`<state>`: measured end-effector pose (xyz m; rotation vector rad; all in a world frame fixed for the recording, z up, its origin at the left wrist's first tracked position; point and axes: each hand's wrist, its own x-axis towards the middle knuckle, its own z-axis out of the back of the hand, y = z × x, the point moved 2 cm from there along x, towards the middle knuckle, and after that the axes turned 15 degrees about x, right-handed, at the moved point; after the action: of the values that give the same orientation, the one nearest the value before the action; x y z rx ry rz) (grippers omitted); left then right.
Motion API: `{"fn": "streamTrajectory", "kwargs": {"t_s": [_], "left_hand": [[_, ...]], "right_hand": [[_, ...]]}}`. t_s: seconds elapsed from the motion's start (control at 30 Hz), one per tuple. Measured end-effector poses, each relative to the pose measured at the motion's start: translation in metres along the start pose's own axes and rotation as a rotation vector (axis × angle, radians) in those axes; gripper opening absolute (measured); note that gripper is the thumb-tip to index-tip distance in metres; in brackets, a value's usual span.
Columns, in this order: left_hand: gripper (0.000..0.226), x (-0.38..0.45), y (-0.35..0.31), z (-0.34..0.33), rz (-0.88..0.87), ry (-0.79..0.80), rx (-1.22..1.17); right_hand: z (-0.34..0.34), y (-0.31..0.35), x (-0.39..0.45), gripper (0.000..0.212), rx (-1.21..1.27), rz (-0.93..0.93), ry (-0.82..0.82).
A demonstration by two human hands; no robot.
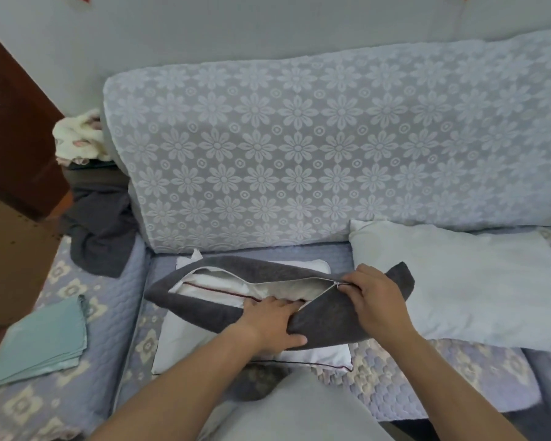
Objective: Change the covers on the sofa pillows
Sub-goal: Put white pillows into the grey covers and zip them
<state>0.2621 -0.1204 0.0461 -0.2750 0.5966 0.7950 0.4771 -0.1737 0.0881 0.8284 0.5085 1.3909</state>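
Pillow in a dark grey fleece cover [268, 300] lies across the sofa seat, its long axis running left to right, resting on a flat white cushion with dark red piping [315, 354]. Its zipper mouth gapes along the top edge from the left corner toward the right, showing the white inner pillow [217, 286] inside. The right hand [376, 297] pinches at the zipper pull [337, 284], its grip narrow on that small tab at the right end of the opening. The left hand [274, 323] clamps the near lip of the cover, thumb below and fingers tucked into the opening. The pull appears to sit just left of the right hand, so any zipper travel runs along the long axis; which way it is meant to go I cannot tell. A bare pale pillow [458, 281] lies close on the right, limiting room there. Folded teal covers [42, 342] wait well apart at the near left, nearer the left hand. Leftward the seat offers open room.
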Motion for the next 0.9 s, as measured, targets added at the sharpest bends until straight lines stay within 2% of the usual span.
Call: {"fn": "streamTrajectory", "kwargs": {"t_s": [0.1,0.17,0.33,0.4,0.43,0.5,0.63,0.67,0.7,0.77,0.83,0.9], "left_hand": [[0.067,0.008,-0.005,-0.005,0.035,0.147,0.043],[0.061,0.011,-0.006,-0.003,0.034,0.111,0.082],[0.068,-0.022,0.002,-0.002,-0.071,-0.378,0.135],[0.068,-0.040,0.023,-0.007,0.013,-0.541,0.190],[0.070,-0.047,0.038,-0.011,0.079,-0.566,0.222],[0.076,-0.058,0.070,-0.018,0.169,-0.533,0.274],[0.080,-0.060,0.092,-0.019,0.181,-0.367,0.359],[0.077,-0.059,0.089,-0.015,0.174,-0.345,0.368],[0.074,-0.057,0.084,-0.012,0.158,-0.343,0.375],[0.069,-0.054,0.076,-0.009,0.123,-0.358,0.392],[0.066,-0.053,0.070,-0.007,0.093,-0.358,0.403],[0.064,-0.055,0.069,-0.007,0.085,-0.375,0.385]], "right_hand": [[-0.009,0.006,-0.010,0.008,-0.005,-0.007,0.043],[-0.016,0.001,-0.019,0.009,-0.019,-0.076,0.068],[-0.001,-0.027,-0.017,0.013,-0.066,-0.257,-0.056],[0.003,-0.032,-0.011,0.014,-0.065,-0.275,-0.081],[0.003,-0.034,-0.009,0.014,-0.064,-0.280,-0.085],[-0.001,-0.035,-0.005,0.015,-0.063,-0.281,-0.091],[-0.016,-0.031,-0.006,0.009,-0.189,-0.307,-0.054],[-0.018,-0.027,-0.007,0.005,-0.259,-0.278,-0.077],[-0.021,-0.020,-0.008,0.013,-0.302,-0.235,-0.108],[-0.037,0.007,-0.008,0.030,-0.258,-0.033,-0.096],[-0.068,0.039,-0.009,0.040,-0.144,0.185,0.115],[-0.108,0.053,-0.013,0.057,-0.139,0.266,0.368]]}}
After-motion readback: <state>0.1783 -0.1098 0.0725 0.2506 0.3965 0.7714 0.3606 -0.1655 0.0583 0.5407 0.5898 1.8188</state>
